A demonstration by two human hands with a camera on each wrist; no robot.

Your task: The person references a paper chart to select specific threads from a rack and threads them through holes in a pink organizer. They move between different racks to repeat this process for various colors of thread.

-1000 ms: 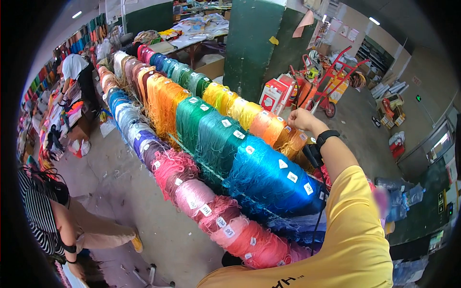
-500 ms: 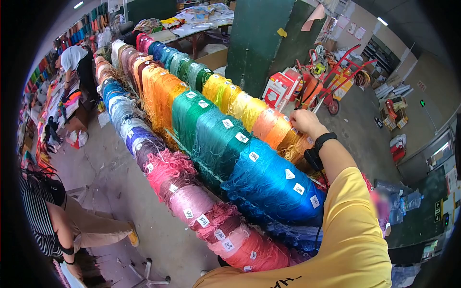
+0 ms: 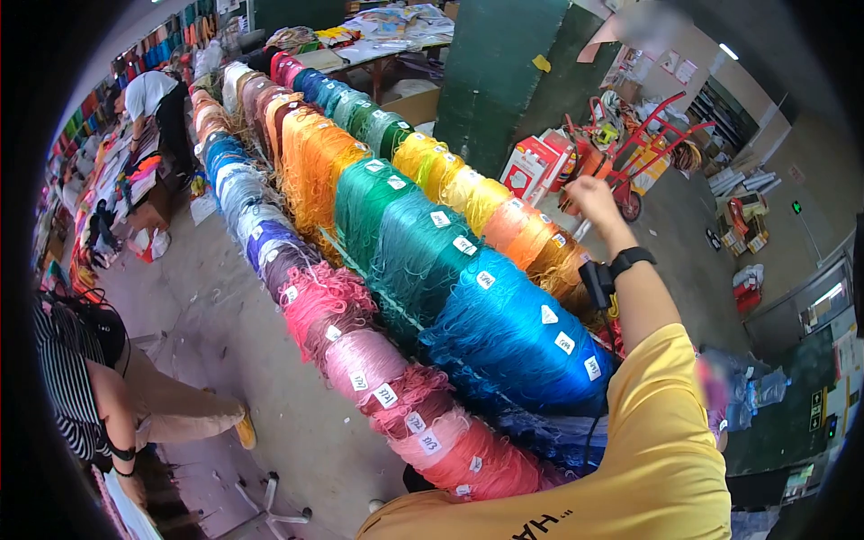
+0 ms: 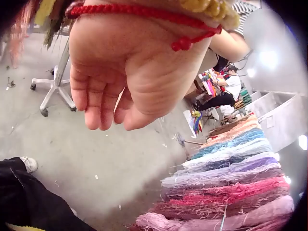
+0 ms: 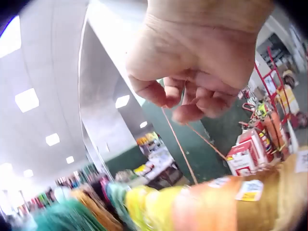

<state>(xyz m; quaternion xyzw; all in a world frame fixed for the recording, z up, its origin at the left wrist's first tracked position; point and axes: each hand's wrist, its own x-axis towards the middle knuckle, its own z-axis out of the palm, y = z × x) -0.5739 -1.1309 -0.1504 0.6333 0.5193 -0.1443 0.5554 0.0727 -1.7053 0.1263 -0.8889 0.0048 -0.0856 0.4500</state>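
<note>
Raised above the far row of yarn, the right hand [image 3: 596, 202] pinches a thin peach thread [image 5: 179, 143] between thumb and fingertips. In the right wrist view, two strands run down from the hand [image 5: 197, 65], one towards the peach yarn [image 5: 211, 202]. That yarn [image 3: 511, 229] lies between yellow and brown-gold bundles, all with white labels. The left hand [image 4: 130, 67] shows only in the left wrist view, palm visible, fingers loosely curled and holding nothing; rows of pink, purple and blue yarn [image 4: 236, 187] lie below and to its right.
Blue and green yarn [image 3: 504, 315] hangs in the middle row, pink yarn [image 3: 364, 360] in the near row. A green pillar [image 3: 495, 81], red-and-white boxes [image 3: 533, 166] and a red hand truck [image 3: 650, 135] stand beyond. A person in stripes [image 3: 76, 387] is at the left.
The right hand has lifted off the peach and gold yarn and moved up and to the right, with thread drawn between its fingers. The head view has shifted slightly.
</note>
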